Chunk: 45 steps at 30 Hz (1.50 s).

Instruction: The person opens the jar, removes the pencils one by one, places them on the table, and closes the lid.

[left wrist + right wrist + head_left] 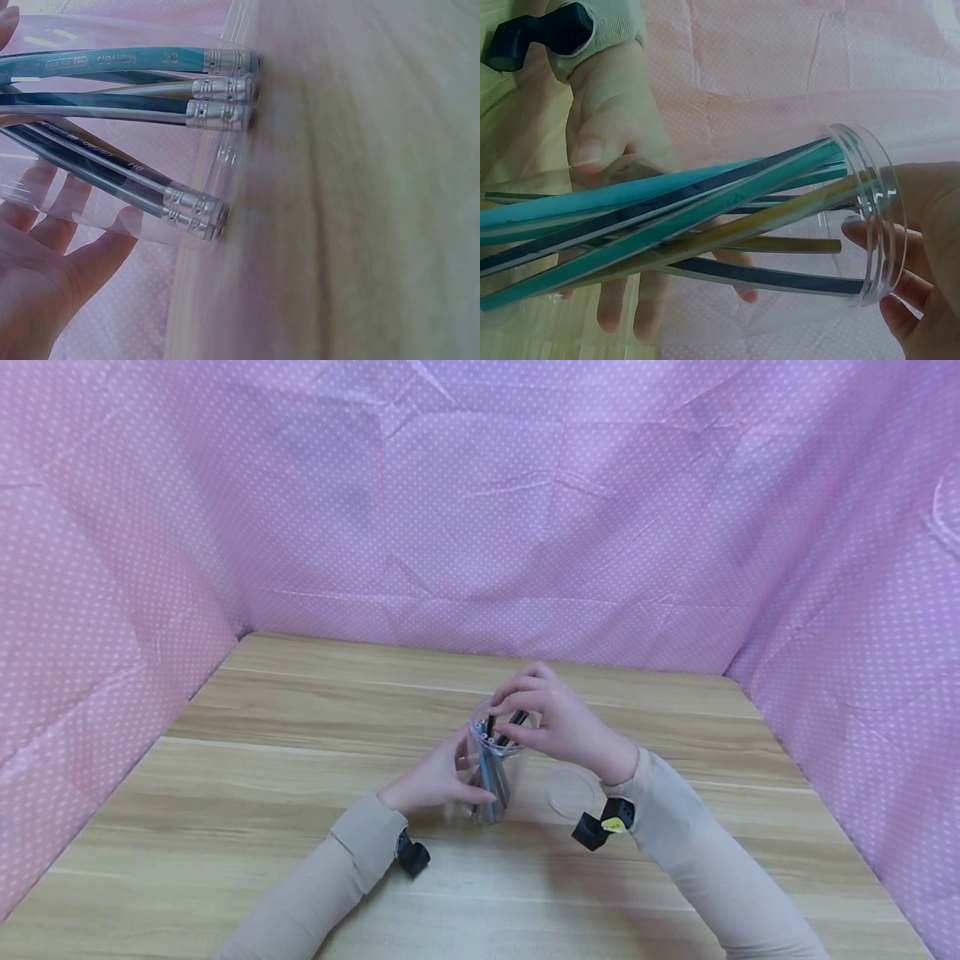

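Clear cylindrical plastic jar [516,770] of teal and black pencils [492,781]: lower centre. Left hand [438,778] grips its wall, apparently for steadiness. Right hand [558,717] bent at its mouth; cannot tell whether pinching. Transparent round lid [570,793] off, right of jar, presumably for access.

A clear jar [882,225] spans the middle, its mouth toward three o'clock. Inside, teal pencils [682,219], yellow pencils [780,212] and dark pencils [780,277] cross one another. The left hand [622,131] reaches in from eleven o'clock and grips the jar, fingertips pointing toward seven; a beige sleeve [622,30] and black block [562,28] sit above. The right hand [930,240] is at the mouth, around four o'clock. Dotted pink cloth [750,60] hangs toward one, a wooden table [525,112] toward ten.
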Available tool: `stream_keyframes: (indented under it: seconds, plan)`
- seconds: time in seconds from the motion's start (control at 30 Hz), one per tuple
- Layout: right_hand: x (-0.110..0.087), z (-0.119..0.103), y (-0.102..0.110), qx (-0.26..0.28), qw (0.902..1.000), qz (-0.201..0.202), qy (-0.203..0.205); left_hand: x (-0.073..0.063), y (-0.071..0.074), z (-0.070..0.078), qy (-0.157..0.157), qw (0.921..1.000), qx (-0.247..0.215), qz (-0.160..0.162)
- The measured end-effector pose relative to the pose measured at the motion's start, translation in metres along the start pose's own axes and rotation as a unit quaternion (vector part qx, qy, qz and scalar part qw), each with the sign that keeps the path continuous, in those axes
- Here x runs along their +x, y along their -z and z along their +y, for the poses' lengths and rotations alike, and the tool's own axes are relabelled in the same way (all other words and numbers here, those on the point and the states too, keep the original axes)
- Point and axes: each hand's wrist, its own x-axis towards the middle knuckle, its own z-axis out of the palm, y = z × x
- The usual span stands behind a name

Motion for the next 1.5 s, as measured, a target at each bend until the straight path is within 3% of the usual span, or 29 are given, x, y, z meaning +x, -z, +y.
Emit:
stream_keyframes:
  seconds: [0.13,0.4,0.7,0.93,1.07,1.2,1.3,1.5]
  plan:
    - [0.001,0.0,0.0,0.017,0.9995,-0.021,-0.018,0.0,-0.001,-0.001,-0.005,1.0,-0.008,0.001]
    - [0.001,-0.002,0.002,0.056,0.9924,-0.061,-0.09,-0.001,-0.001,-0.002,-0.003,1.0,0.004,0.003]
    - [0.004,-0.003,-0.004,0.081,0.9876,-0.042,-0.128,-0.002,-0.003,-0.002,0.004,0.9999,-0.011,-0.001]
    - [0.003,-0.002,-0.007,0.1,0.9863,-0.024,-0.129,-0.002,-0.004,-0.002,0.002,1.0,-0.007,0.006]
    - [0.0,0.001,-0.012,0.128,0.9848,0.013,-0.116,-0.003,-0.005,-0.002,0.005,0.9999,-0.007,0.006]
    - [-0.001,0.006,-0.017,0.16,0.9772,0.077,-0.116,-0.003,-0.005,-0.003,0.005,1.0,-0.002,0.008]
    - [0.0,0.006,-0.018,0.179,0.9662,0.132,-0.131,-0.002,-0.005,-0.003,-0.005,0.9997,0.018,0.014]
    - [0.003,0.004,-0.017,0.235,0.9341,0.213,-0.163,0.0,-0.006,-0.005,-0.013,0.9993,0.027,0.022]
